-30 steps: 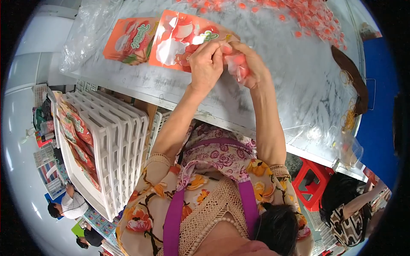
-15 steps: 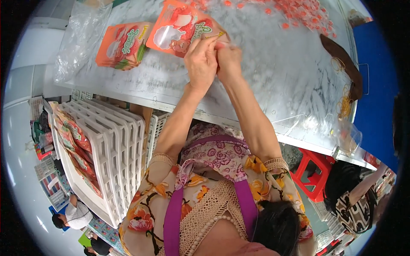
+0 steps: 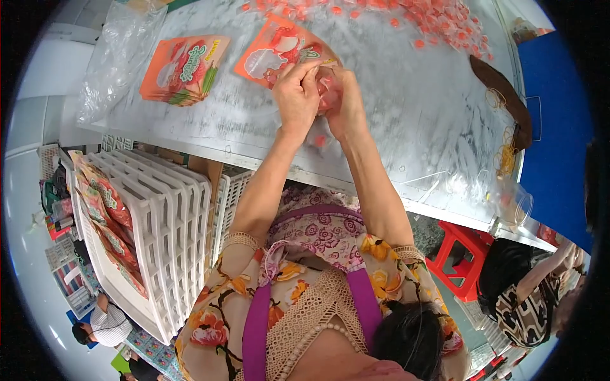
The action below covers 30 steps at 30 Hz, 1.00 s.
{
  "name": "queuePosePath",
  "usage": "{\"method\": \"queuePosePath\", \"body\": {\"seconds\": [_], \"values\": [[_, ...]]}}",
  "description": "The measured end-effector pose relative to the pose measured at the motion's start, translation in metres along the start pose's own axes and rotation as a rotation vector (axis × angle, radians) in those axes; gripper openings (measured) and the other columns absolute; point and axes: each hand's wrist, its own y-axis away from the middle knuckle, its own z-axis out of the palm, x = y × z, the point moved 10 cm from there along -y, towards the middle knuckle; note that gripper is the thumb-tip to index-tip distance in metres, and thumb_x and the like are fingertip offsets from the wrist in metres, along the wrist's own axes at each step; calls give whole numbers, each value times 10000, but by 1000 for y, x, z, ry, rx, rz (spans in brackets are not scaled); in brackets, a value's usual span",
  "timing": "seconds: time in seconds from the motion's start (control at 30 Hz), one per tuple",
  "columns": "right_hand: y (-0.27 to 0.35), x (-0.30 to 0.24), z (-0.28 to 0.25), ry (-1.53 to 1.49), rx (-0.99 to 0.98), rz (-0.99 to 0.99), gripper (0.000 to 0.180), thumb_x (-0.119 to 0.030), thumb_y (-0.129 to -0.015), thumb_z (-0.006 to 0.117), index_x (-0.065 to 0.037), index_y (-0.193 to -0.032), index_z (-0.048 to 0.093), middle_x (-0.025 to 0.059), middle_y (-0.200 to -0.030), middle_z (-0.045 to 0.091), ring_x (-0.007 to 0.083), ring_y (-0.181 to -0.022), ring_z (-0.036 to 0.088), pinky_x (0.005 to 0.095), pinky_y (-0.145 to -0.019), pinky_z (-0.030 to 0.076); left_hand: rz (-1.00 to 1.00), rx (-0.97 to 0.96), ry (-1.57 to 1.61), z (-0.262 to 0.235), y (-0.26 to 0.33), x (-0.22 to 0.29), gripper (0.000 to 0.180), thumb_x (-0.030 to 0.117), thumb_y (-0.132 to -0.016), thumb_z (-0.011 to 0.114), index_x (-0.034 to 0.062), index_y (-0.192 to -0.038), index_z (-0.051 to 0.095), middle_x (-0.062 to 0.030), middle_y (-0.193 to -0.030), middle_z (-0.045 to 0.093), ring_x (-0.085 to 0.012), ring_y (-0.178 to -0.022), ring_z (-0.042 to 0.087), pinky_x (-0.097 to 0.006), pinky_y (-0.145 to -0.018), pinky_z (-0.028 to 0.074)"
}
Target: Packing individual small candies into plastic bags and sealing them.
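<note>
My left hand (image 3: pixel 297 105) pinches the edge of an orange-red printed pouch (image 3: pixel 270 54), which lies tilted on the marbled tabletop. Pressed close beside it, my right hand (image 3: pixel 351 105) curls around several red candies (image 3: pixel 328 94) in clear wrappers, at the pouch's near right end. How far the pouch's mouth gapes is hidden by my fingers. A single wrapped candy (image 3: pixel 320 140) shows just below my hands, near the table's front edge. To the left lies a stack of similar flat pouches (image 3: pixel 184 68).
Loose wrapped candies (image 3: pixel 438 22) spread over the far right. Clear plastic (image 3: pixel 117 57) covers the table's left end. Yellow rubber bands (image 3: pixel 506 155) and a clear cup (image 3: pixel 513 206) sit at the right. White stacked crates (image 3: pixel 159 235) with filled pouches stand left; a red stool (image 3: pixel 460 257) stands right.
The pouch has shifted slightly down and turned. My right hand has opened out from a tight fist and moved slightly down; red candies now show between my hands, with one below them.
</note>
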Motion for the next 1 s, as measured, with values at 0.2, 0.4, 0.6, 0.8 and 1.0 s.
{"method": "queuePosePath", "body": {"seconds": [0.2,0.4,0.6,0.8,1.0], "values": [[-5,2,7,128,-48,-48,267,-251,-884,523,-64,-1044,626,-10,-890,622,111,-778,583,279,-609,463,-176,-82,33,0,-6,-20,147,41,-876,598,49,-968,713,-116,-797,644,-239,-685,606,-328,-625,485],[-10,-27,5,482,144,-231,220,-101,-900,508,68,-976,626,76,-962,666,104,-796,555,301,-680,461,244,-24,-44,-7,-5,42,150,26,-872,600,52,-991,688,-128,-809,636,-290,-720,614,-361,-633,495],[-20,-28,30,-77,74,-29,170,-44,-892,492,27,-980,618,63,-939,647,134,-850,576,300,-748,471,308,-6,-137,-8,-26,50,143,24,-859,601,55,-964,693,-134,-785,634,-311,-718,611,-364,-627,497],[0,-38,68,-148,-364,-27,224,-28,-870,536,24,-1082,587,76,-1049,622,160,-939,580,316,-834,465,72,121,-49,-31,-36,17,133,54,-878,592,55,-947,706,-135,-826,677,-271,-727,642,-356,-645,506],[-22,-54,55,578,-37,-199,128,-23,-818,572,40,-887,660,131,-875,683,212,-880,642,357,-709,513,136,77,15,-24,-37,47,114,55,-861,612,44,-917,710,-127,-817,679,-265,-729,659,-338,-663,515]]}}
